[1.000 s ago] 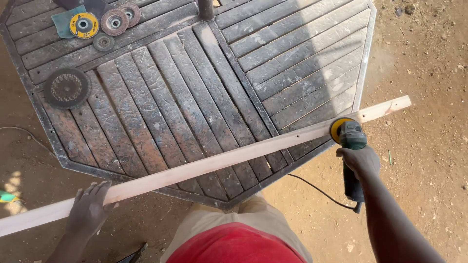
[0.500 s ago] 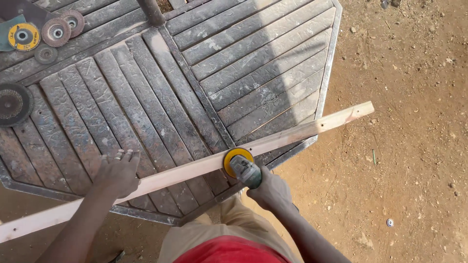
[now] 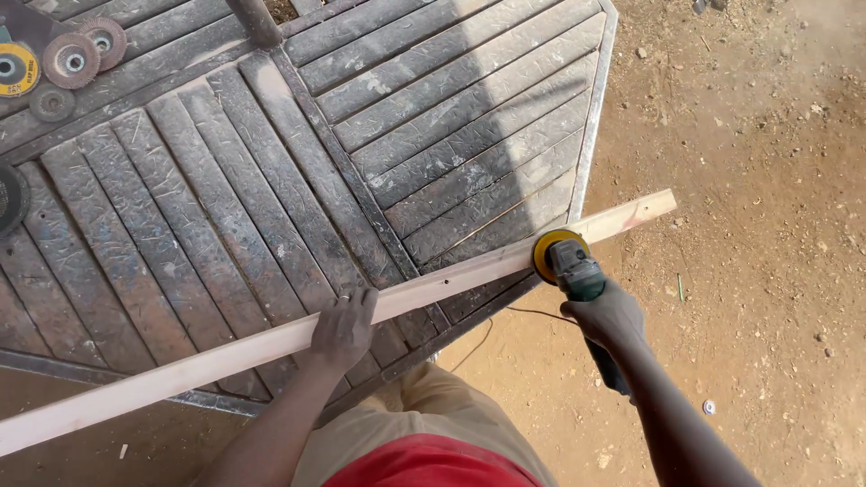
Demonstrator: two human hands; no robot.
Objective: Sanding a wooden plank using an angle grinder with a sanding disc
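A long pale wooden strip (image 3: 225, 352) lies slantwise across the near edge of a worn slatted wooden table (image 3: 298, 162). My left hand (image 3: 343, 326) presses down on the strip near its middle. My right hand (image 3: 606, 316) grips a green angle grinder (image 3: 577, 275) whose yellow sanding disc (image 3: 552, 251) touches the strip close to its right end, past the table's corner.
Several spare grinding discs (image 3: 70, 59) lie at the table's far left, and a dark disc (image 3: 9, 198) sits at the left edge. The grinder's black cable (image 3: 505, 316) trails under the table edge. Sandy ground (image 3: 767, 225) spreads to the right.
The grinder slid left along the strip, then back right toward its end. My left hand moved from the strip's left part to its middle. The view shifted.
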